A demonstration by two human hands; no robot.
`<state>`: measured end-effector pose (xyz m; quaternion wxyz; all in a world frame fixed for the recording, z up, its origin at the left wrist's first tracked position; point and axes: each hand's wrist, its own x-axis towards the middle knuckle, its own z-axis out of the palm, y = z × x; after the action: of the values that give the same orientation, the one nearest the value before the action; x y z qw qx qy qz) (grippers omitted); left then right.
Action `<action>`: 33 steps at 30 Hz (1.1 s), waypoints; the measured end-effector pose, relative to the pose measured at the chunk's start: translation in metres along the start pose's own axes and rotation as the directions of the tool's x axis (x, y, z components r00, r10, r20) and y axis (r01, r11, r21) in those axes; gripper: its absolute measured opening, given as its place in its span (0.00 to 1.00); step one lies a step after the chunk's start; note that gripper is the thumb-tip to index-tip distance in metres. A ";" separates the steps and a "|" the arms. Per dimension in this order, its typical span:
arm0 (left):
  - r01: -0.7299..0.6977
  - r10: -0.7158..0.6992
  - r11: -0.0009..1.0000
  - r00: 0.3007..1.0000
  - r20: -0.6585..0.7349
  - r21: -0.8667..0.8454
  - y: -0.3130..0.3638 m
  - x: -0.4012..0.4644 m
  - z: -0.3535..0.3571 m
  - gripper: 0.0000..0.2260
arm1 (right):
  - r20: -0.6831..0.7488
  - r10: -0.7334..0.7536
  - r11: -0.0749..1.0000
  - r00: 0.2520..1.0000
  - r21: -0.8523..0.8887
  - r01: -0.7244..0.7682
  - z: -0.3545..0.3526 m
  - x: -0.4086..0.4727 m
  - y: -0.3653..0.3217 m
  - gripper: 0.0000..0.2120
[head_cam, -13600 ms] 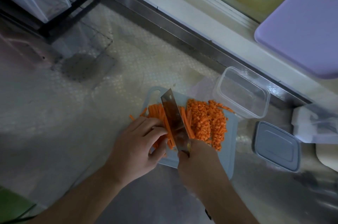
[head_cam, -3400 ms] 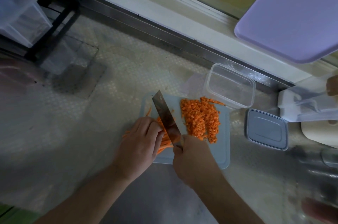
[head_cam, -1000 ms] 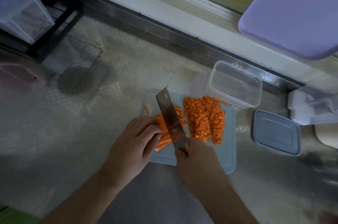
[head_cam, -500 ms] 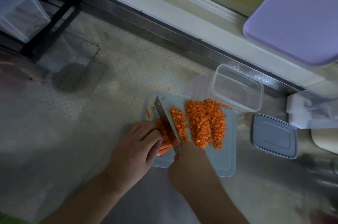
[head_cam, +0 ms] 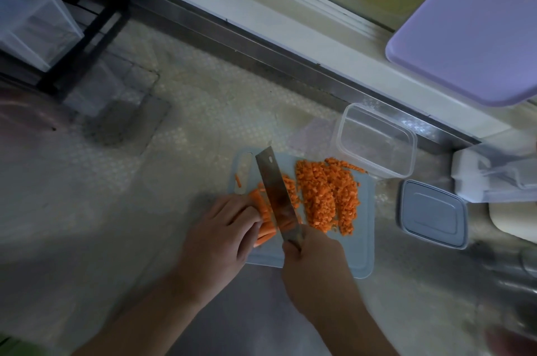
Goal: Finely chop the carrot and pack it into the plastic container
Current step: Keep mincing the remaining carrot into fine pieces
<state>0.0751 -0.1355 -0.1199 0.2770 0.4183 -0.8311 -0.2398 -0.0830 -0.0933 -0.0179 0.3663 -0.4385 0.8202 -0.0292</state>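
Right hand (head_cam: 315,265) hides knife (head_cam: 276,193) handle; grip seemingly closed.

Upper right: large lilac plastic board (head_cam: 476,21) leaning at the window ledge
Upper left: clear plastic storage box (head_cam: 32,15) beside a black metal rack (head_cam: 84,44)

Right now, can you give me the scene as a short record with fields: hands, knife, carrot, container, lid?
left hand: left hand presses on the carrot sticks, fingers curled
right hand: right hand holds the cleaver by its handle
cleaver: blade across the sticks, over the cutting board
chopped carrot: diced pile on the board, right of the blade
stray piece: one carrot bit near the board's handle hole
plastic container: plastic container empty, beyond the board
lid: grey lid lies flat, right of the board
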 end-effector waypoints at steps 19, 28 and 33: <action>0.015 -0.016 1.000 1.000 -0.006 -0.006 0.002 0.002 -0.001 0.07 | 0.013 0.037 0.999 0.999 -0.040 -0.036 0.024 0.013 -0.007 0.06; 0.034 -0.034 0.999 0.999 -0.011 -0.024 0.000 -0.002 0.003 0.05 | -0.004 0.002 1.000 1.000 0.008 -0.002 0.008 -0.003 -0.002 0.11; 0.037 -0.036 0.999 0.999 0.006 -0.037 0.000 -0.001 0.001 0.03 | 0.030 0.001 1.000 1.000 -0.017 0.000 0.010 -0.001 -0.005 0.07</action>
<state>0.0746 -0.1345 -0.1207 0.2781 0.4275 -0.8195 -0.2614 -0.0726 -0.0925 -0.0228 0.3749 -0.4418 0.8149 -0.0153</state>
